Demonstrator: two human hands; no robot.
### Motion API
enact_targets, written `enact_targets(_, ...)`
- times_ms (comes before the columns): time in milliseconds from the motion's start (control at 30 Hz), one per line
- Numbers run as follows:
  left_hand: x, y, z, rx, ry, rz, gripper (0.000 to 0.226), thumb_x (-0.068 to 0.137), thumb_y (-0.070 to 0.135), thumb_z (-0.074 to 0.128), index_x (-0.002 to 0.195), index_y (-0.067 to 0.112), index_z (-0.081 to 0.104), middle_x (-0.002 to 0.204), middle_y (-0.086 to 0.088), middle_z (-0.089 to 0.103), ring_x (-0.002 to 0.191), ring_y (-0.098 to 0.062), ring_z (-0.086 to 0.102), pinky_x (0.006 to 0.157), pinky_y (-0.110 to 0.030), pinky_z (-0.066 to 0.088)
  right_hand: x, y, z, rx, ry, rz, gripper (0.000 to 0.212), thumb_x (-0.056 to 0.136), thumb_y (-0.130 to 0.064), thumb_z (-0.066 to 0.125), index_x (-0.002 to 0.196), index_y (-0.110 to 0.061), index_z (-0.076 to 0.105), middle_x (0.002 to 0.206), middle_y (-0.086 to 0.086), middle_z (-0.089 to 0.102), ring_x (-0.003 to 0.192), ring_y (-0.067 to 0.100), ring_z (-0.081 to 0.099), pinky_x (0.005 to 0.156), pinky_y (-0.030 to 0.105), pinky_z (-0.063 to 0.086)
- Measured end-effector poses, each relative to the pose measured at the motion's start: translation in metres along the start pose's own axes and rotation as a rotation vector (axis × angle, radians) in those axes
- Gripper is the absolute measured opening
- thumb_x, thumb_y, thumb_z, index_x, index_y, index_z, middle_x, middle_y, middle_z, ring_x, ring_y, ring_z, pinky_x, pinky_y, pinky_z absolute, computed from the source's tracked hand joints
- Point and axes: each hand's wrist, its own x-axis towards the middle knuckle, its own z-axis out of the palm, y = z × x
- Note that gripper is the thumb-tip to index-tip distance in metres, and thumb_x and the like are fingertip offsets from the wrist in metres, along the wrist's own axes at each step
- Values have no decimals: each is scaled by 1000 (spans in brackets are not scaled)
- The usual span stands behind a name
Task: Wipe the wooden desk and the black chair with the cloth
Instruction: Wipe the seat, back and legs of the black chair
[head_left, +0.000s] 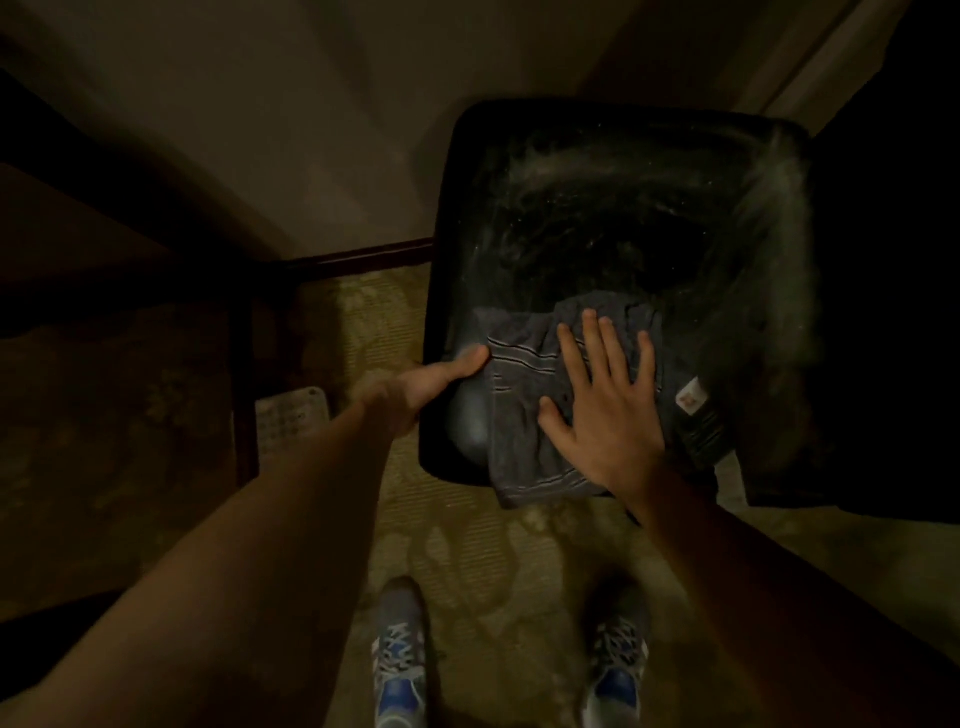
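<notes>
Grey striped cloth (524, 410) lay bunched at the near edge of the black chair (623, 208), one corner hanging past the seat front. A stroke pulled toward me could have dragged it off onto the carpet (467, 545). My right hand (608, 410) pressed flat on it, fingers straight and spread wide. My left hand (431, 384), somewhat blurred, gripped the seat's left rim, thumb on top.
</notes>
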Motion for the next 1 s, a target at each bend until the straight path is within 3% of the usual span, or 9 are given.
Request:
enact_targets(133, 12, -15, 2, -82, 21, 73, 106, 36, 63, 96, 125, 15, 66, 118, -4, 73, 104, -22, 72, 92, -38, 55, 0, -12, 2, 5, -1, 54, 85, 90, -61, 27, 159, -15, 10, 166, 17, 2, 154, 30, 4, 118, 64, 5)
enact_targets(400, 9, -36, 14, -88, -112, 118, 98, 42, 67, 92, 122, 15, 70, 115, -6, 74, 106, -24, 71, 99, -41, 51, -19, -28, 1, 13, 11, 122, 83, 91, -58, 26, 160, -15, 8, 166, 16, 1, 154, 30, 3, 118, 64, 3)
enact_targets(600, -1, -55, 23, -80, -92, 133, 102, 40, 73, 88, 124, 18, 68, 114, -3, 75, 106, -22, 71, 102, -42, 50, -35, -26, 2, -6, 0, 103, 84, 91, -59, 23, 160, -15, 7, 166, 17, -1, 154, 30, 2, 118, 64, 4)
enact_targets(767, -17, -80, 21, -107, -65, 120, 87, 51, 70, 82, 121, 19, 68, 113, -3, 75, 101, -19, 72, 83, -32, 54, -57, -35, 2, 0, -3, 67, 84, 90, -58, 27, 160, -14, 10, 166, 17, 2, 154, 31, 3, 118, 65, 6)
enact_targets(900, -38, -113, 19, -122, -18, 73, 88, 49, 72, 82, 120, 21, 68, 113, -1, 74, 102, -17, 71, 84, -31, 52, -86, -49, 0, 26, -15, 21, 84, 90, -56, 30, 160, -13, 12, 166, 18, 3, 154, 31, 3, 117, 66, 8)
enact_targets(1000, -56, -141, 19, -180, 33, 62, 76, 56, 68, 81, 115, 21, 70, 108, 1, 76, 97, -14, 72, 77, -27, 52, -108, -56, 1, 32, -26, -22, 84, 90, -56, 35, 159, -13, 16, 166, 18, 5, 154, 31, 4, 117, 66, 8)
